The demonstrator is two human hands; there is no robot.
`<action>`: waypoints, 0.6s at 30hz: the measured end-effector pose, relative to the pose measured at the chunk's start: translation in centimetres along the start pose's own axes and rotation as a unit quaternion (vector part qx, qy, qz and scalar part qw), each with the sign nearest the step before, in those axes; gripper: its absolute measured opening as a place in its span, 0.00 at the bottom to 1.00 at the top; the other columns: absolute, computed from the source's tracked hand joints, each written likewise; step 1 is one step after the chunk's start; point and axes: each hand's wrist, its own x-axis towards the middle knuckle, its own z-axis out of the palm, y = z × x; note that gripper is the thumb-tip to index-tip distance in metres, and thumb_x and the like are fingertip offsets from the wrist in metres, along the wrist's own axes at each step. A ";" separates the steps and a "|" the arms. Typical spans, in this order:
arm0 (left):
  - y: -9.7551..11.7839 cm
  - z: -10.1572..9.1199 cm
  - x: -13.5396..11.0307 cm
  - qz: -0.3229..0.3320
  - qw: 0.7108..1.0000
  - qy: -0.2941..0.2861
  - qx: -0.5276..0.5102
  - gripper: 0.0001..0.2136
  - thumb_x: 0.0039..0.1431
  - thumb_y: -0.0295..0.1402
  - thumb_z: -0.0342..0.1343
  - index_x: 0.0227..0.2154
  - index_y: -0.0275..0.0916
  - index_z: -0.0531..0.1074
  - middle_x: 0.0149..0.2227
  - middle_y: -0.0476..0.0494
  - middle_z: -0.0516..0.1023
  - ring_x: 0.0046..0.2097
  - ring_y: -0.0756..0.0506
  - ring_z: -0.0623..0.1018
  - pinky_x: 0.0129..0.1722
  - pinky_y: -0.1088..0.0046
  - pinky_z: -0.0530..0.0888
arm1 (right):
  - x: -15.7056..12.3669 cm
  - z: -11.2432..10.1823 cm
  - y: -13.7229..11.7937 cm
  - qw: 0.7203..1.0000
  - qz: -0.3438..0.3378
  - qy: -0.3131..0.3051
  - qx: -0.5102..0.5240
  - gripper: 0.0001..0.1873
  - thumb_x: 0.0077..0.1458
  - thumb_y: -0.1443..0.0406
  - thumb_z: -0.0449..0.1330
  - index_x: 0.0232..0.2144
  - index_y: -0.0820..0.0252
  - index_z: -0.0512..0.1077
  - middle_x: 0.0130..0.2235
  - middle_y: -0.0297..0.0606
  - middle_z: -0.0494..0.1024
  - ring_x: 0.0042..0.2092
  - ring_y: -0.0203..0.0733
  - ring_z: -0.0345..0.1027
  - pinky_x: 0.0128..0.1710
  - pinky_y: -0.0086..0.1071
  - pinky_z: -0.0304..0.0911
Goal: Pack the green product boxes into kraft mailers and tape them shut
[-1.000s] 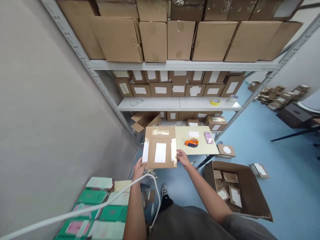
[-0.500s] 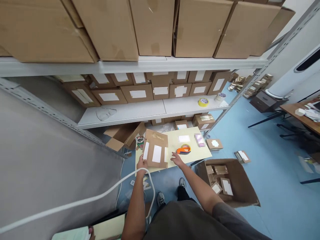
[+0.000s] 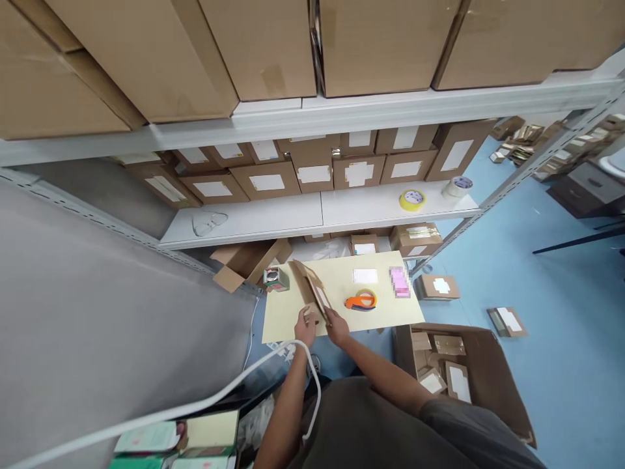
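Note:
A flat cardboard box (image 3: pixel 318 291) with a white label stands tilted on its edge over the pale yellow tabletop (image 3: pixel 293 319). My right hand (image 3: pixel 336 327) has its fingers closed on the box's near right corner. On the other side, my left hand (image 3: pixel 305 328) is curled round its lower near end. Just right of the box lies an orange tape dispenser (image 3: pixel 360 302) with a roll of yellow tape. Behind it are a white label sheet (image 3: pixel 365 276) and a blurred pink item (image 3: pixel 400 282). A small green and white box (image 3: pixel 276 279) sits at the table's left.
A metal shelf (image 3: pixel 273 218) with labelled cartons, tape rolls (image 3: pixel 413 200) and clear glasses (image 3: pixel 209 223) rises behind the table. A large open carton (image 3: pixel 502 384) of small boxes stands to the right. A white tube (image 3: pixel 195 410) crosses the lower left.
The cardboard box has turned from face-up to edge-on. My right hand has moved left from near the tape dispenser and taken hold of it. The view has shifted somewhat.

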 end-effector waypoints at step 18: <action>2.5 -10.3 11.7 0.144 0.987 -0.075 0.006 0.30 0.43 0.30 0.73 0.51 0.42 0.73 0.55 0.34 0.78 0.61 0.31 0.77 0.55 0.54 0.76 | 2.1 -3.9 -1.5 0.980 0.036 0.114 0.159 0.36 0.37 0.64 0.59 0.53 0.53 0.80 0.50 0.43 0.84 0.55 0.59 0.74 0.60 0.54 0.68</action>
